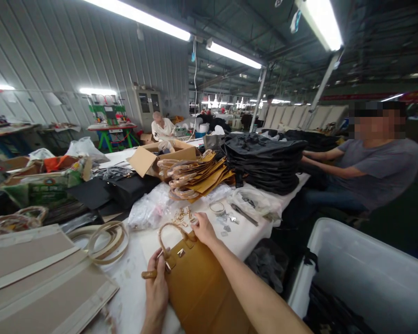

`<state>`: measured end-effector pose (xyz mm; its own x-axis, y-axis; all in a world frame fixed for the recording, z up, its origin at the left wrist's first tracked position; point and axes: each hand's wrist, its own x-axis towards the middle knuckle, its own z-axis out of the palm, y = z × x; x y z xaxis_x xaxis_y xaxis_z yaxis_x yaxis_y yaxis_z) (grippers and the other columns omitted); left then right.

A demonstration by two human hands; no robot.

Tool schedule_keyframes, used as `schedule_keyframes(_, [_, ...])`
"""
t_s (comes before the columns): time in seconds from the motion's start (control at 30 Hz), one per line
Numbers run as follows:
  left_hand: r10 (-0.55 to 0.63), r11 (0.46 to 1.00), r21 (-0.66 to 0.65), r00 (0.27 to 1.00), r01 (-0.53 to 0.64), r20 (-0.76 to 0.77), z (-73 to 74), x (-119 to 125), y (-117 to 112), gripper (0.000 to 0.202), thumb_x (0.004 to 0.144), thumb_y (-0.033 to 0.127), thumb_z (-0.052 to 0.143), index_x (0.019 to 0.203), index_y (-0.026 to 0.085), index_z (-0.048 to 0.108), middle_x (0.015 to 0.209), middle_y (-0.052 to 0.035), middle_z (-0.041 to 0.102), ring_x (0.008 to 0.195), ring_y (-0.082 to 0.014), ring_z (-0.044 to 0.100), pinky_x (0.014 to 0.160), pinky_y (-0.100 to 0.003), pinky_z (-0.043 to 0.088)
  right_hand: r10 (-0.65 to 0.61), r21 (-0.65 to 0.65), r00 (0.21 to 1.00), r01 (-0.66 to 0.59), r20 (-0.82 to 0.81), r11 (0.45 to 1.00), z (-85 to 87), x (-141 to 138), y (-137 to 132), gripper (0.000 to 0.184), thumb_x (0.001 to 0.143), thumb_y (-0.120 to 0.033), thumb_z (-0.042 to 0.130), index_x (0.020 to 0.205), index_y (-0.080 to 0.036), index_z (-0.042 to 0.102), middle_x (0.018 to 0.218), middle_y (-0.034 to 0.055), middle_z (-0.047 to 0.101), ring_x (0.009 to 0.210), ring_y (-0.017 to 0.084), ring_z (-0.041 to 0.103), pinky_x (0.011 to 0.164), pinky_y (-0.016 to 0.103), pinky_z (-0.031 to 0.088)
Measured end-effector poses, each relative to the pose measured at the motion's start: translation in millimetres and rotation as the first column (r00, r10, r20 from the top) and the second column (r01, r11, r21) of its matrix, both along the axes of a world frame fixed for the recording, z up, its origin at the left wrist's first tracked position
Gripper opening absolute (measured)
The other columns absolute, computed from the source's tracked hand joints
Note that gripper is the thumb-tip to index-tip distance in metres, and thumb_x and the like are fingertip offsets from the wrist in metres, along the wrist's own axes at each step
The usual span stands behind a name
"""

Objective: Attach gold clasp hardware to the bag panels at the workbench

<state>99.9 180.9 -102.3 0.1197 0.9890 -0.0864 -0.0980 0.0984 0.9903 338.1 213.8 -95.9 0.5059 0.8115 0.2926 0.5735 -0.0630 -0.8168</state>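
Observation:
A mustard-brown handbag (202,283) lies tilted on the white-covered table in front of me, with a looped handle and metal fittings near its top edge. My left hand (156,285) is closed around the bag's top left side, by a metal fitting and the lower handle. At the upper corner of the bag, my right hand (205,229) has its fingers pinched together; what is between them is hidden. Just beyond those fingertips lies a scatter of small gold metal pieces (181,216).
Stacked brown bag pieces (209,176) and an open carton (149,160) stand behind. Black bags (264,162) are piled to the right, near a seated person (372,162). Rolled strips (107,241) and flat panels (38,283) lie left. A white bin (369,260) stands at right.

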Motion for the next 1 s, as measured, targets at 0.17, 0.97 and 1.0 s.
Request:
schedule_keyframes(0.17, [-0.007,1.0,-0.014,1.0,0.007,0.009,-1.2,1,1,0.063,0.088,0.071,0.062,0.135,0.029,0.059,0.13,-0.0067,0.072,0.12,-0.0293,0.067,0.099,-0.04,0.054,0.051,-0.108,0.998,-0.047,0.029,0.993,-0.4,4,16,0.017,0.077,-0.014,0.082,0.091,-0.021,0.077,0.104,0.0055,0.066,0.088,0.02,0.066,0.095,0.034,0.051])
schedule_keyframes(0.97, [0.0,0.999,0.043,1.0,-0.001,0.016,2.2,2,-6,0.056,0.092,0.061,0.06,0.13,0.021,0.061,0.126,-0.0119,0.072,0.118,-0.0291,0.066,0.106,-0.045,0.05,0.179,0.076,0.804,-0.166,-0.567,0.983,-3.5,-26,-109,0.039,0.074,-0.04,0.084,0.106,-0.019,0.076,0.098,0.0064,0.079,0.091,0.022,0.072,0.089,0.036,0.058])
schedule_keyframes(1.0, [0.005,0.999,0.044,1.0,-0.004,-0.026,1.7,1,-6,0.054,0.092,0.059,0.059,0.129,0.02,0.062,0.127,-0.0124,0.072,0.12,-0.03,0.065,0.108,-0.046,0.048,0.163,0.087,0.794,-0.138,-0.586,0.987,-7.1,-27,-108,0.043,0.075,-0.042,0.084,0.11,-0.019,0.075,0.105,0.0082,0.079,0.098,0.024,0.073,0.095,0.038,0.058])
